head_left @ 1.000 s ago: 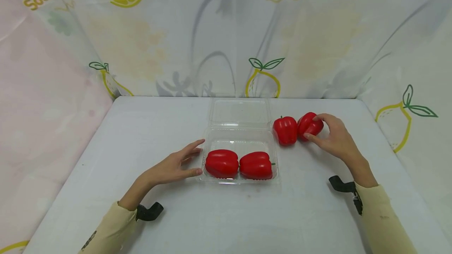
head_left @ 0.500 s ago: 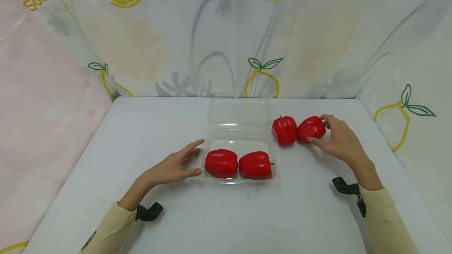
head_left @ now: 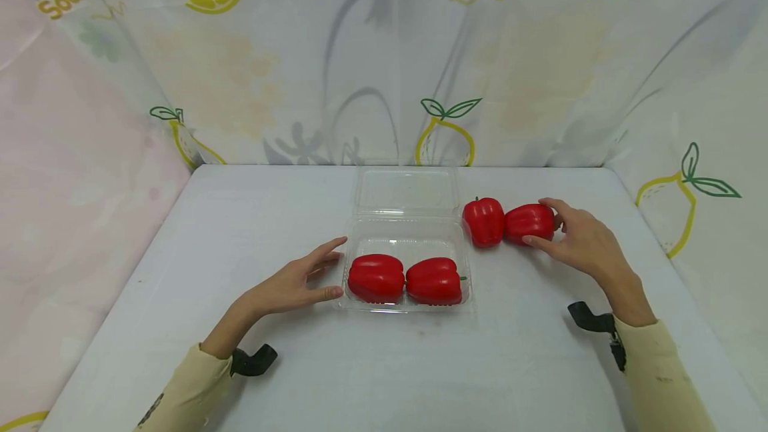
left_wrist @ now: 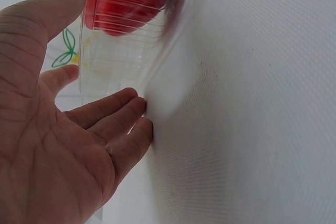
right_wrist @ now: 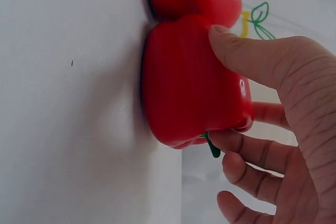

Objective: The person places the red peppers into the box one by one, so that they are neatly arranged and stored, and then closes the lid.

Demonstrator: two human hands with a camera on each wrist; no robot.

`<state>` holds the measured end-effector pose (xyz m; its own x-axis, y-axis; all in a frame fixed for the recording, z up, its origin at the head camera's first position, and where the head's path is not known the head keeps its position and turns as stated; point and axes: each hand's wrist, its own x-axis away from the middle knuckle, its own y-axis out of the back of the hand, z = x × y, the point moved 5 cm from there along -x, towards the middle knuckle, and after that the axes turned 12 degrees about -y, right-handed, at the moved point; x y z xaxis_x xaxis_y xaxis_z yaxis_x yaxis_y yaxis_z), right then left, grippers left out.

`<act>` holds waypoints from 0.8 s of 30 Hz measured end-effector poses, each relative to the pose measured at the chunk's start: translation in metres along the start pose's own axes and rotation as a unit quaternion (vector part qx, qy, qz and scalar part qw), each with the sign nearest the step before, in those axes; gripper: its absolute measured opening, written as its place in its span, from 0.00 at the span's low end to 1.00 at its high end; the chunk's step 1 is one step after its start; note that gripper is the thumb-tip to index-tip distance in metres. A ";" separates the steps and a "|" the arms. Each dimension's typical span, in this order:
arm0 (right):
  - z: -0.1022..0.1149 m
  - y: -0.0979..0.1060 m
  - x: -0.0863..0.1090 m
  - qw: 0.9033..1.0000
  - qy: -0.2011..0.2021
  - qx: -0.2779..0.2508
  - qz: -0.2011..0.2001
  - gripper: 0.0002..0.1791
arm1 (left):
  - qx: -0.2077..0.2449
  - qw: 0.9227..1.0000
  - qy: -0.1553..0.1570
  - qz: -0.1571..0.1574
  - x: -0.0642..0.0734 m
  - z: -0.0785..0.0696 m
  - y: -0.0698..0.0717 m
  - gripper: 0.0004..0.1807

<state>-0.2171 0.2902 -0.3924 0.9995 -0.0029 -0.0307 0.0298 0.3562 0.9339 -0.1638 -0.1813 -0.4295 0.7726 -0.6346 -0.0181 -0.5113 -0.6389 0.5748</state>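
A glossy red bell pepper [head_left: 528, 223] is pinched by the right hand [head_left: 580, 240]; beside the clear rectangular plastic container [head_left: 405, 231], the left hand [head_left: 294, 284] is held with fingers loosely extended.

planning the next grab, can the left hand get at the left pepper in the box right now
Probably yes: the left hand is beside the clear box, the lid lies open and nothing covers the left pepper; only a side wall stands between.

There is room on the counter [head_left: 420, 372] in front of the clear box [head_left: 408, 309]. A red pepper [head_left: 484, 222] touching another pepper [head_left: 528, 223] blocks its back right; the open lid [head_left: 408, 191] lies behind.
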 end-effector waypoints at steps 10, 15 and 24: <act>-0.004 -0.002 0.000 1.000 -0.007 -0.021 -0.001 0.42 | -0.007 1.000 -0.005 0.000 0.000 0.002 0.000 0.47; -0.006 -0.002 0.002 0.999 -0.013 -0.037 -0.013 0.41 | -0.007 1.000 -0.003 0.000 0.000 0.002 -0.001 0.48; -0.008 0.003 0.004 0.998 -0.026 -0.045 -0.033 0.40 | -0.012 1.000 -0.010 0.001 0.000 0.001 -0.001 0.47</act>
<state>-0.2130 0.2985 -0.3925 0.9946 -0.0761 -0.0705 0.0968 0.4364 0.8945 -0.1643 -0.1812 -0.4308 0.7640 -0.6443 -0.0327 -0.5032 -0.6269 0.5949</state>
